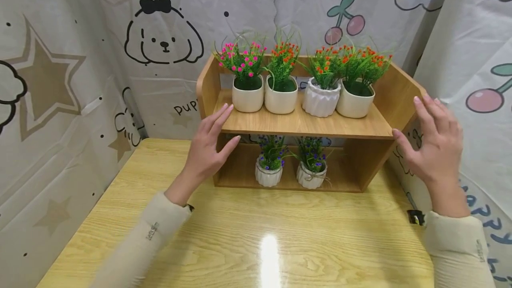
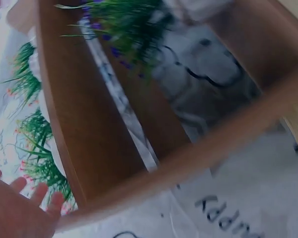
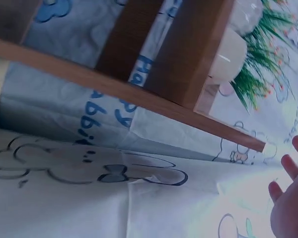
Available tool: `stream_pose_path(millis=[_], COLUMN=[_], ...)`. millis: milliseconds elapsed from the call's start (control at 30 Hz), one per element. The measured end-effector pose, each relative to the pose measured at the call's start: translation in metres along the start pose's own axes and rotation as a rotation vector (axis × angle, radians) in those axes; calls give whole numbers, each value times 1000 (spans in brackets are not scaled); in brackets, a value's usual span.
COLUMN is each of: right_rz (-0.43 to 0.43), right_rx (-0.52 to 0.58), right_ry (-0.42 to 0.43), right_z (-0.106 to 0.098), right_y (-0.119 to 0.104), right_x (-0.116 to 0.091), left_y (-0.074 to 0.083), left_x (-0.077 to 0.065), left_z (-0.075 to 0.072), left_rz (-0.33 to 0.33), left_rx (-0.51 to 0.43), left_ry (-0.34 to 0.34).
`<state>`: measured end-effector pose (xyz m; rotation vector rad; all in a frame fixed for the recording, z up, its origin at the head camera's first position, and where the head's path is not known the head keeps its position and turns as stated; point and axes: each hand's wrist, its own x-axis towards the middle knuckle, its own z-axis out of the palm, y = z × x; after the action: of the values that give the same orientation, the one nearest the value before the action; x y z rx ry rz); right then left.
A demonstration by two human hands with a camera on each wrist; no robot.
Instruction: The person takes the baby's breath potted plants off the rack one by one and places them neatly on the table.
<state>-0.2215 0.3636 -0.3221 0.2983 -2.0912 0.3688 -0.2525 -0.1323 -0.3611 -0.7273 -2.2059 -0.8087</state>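
Observation:
A two-tier wooden shelf (image 1: 264, 124) stands on the table. Its upper board carries a row of potted plants: one with pink flowers in a cream pot (image 1: 248, 100), then orange-flowered ones, among them a ribbed white pot (image 1: 321, 102). Below sit two purple-flowered plants in white pots, the left pot (image 1: 269, 176) and the right pot (image 1: 311, 178). My left hand (image 1: 208, 143) is at the shelf's left side with fingers extended. My right hand (image 1: 438, 146) is spread beside the right side panel (image 1: 400, 94). Whether either hand touches the wood, I cannot tell.
The wood-grain table (image 1: 224, 234) runs in front of the shelf. Printed white cloth (image 1: 248, 3) hangs behind it and at both sides, close to the shelf's right end. A bright light reflection lies on the tabletop.

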Motion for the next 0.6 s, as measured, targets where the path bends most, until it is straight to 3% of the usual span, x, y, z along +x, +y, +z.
stream_pose_path(millis=[133, 333, 600], right_rz=[84, 297, 513], right_rx=[149, 354, 517], right_ry=[61, 113, 95], right_z=[2, 4, 9], right_y=[5, 11, 16], right_x=[21, 37, 47], left_y=[8, 11, 11], left_x=[23, 44, 62], left_z=[12, 23, 31], left_rz=[-141, -293, -453], left_rx=[-121, -279, -339], left_ry=[14, 65, 104])
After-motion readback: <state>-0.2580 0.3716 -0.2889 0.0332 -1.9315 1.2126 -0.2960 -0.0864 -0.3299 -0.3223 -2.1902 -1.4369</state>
